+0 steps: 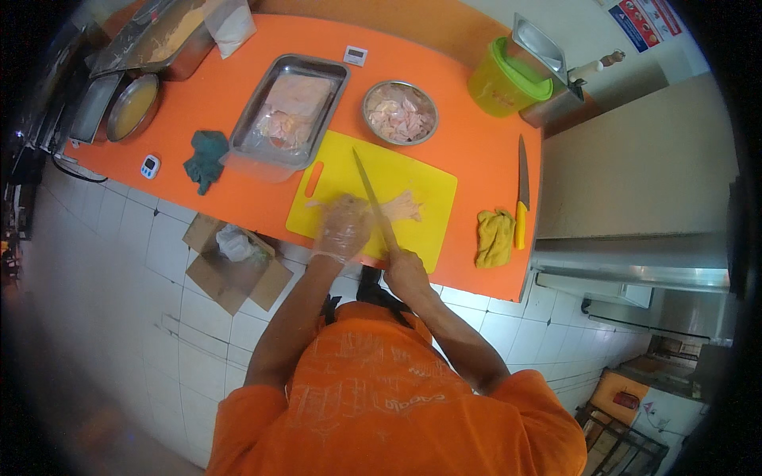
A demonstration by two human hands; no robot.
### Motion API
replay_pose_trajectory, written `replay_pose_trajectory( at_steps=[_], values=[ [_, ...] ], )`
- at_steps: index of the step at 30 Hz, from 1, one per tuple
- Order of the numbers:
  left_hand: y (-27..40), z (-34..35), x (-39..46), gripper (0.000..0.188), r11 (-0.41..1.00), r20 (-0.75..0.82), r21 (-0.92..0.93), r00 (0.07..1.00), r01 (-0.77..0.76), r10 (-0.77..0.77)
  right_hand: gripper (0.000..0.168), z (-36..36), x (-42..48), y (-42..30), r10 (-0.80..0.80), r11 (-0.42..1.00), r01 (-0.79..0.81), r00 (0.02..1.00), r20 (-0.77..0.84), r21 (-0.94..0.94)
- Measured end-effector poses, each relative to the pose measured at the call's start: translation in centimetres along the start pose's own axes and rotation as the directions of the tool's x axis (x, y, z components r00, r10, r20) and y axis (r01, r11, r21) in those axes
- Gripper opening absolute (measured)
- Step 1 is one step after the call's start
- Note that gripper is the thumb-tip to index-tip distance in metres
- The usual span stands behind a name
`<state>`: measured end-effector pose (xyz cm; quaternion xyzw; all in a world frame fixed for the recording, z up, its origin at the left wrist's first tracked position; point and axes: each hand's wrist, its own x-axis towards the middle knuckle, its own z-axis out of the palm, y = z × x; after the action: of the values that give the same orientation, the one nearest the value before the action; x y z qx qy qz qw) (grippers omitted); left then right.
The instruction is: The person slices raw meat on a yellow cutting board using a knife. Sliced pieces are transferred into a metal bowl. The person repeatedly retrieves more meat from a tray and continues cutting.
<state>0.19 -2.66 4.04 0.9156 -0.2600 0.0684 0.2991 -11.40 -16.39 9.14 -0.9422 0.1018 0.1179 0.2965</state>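
A yellow cutting board (434,184) lies at the front edge of the orange table, with a pale piece of raw meat (403,206) on it, cut into strips at its right end. My left hand (345,226), in a clear plastic glove, bears down on the meat with curled fingers and hides part of it. Bare, my right hand (408,275) grips the handle of a long kitchen knife (369,187). Its blade slants away from me across the meat, just right of my left hand.
Behind the board stand a steel bowl (400,113) of cut meat and a steel tray (290,110) with larger pieces in plastic. A yellow-handled knife (521,196) and yellow cloth (495,238) lie right; a green cloth (206,160) lies left. An open cardboard box (229,273) is below.
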Motion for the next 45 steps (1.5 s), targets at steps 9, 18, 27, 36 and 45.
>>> replay_pose_trajectory(
  at_steps=[9, 18, 27, 36, 45],
  values=[
    [0.5, 3.4, -0.7, 0.017, 0.990, 0.064, 0.047, 0.988, 0.135, -0.138, 0.092, -1.6, -6.9, 4.2, 0.086, 0.992, -0.062, 0.968, 0.235, -0.107],
    [-0.6, 4.1, -0.8, 0.018, 0.977, 0.167, -0.054, 0.966, 0.207, -0.195, 0.088, -0.3, 0.8, 3.4, -0.092, 0.994, 0.099, 0.984, 0.155, -0.035],
    [-4.0, -3.0, 0.3, 0.017, 0.935, -0.108, -0.055, 0.928, 0.351, -0.355, 0.083, -1.9, -4.5, 4.8, -0.013, 0.998, 0.027, 0.974, 0.226, -0.056],
    [-1.7, -6.5, 2.3, 0.024, 0.987, 0.392, 0.129, 0.909, 0.100, -0.144, 0.081, -1.6, -4.3, 6.6, -0.097, 0.989, 0.079, 0.985, 0.146, 0.121],
    [3.9, 4.8, 4.7, 0.031, 0.968, 0.584, 0.181, 0.811, -0.175, 0.037, 0.075, -6.0, -5.7, 8.2, 0.040, 0.963, -0.050, 0.998, 0.042, 0.264]
  ],
)
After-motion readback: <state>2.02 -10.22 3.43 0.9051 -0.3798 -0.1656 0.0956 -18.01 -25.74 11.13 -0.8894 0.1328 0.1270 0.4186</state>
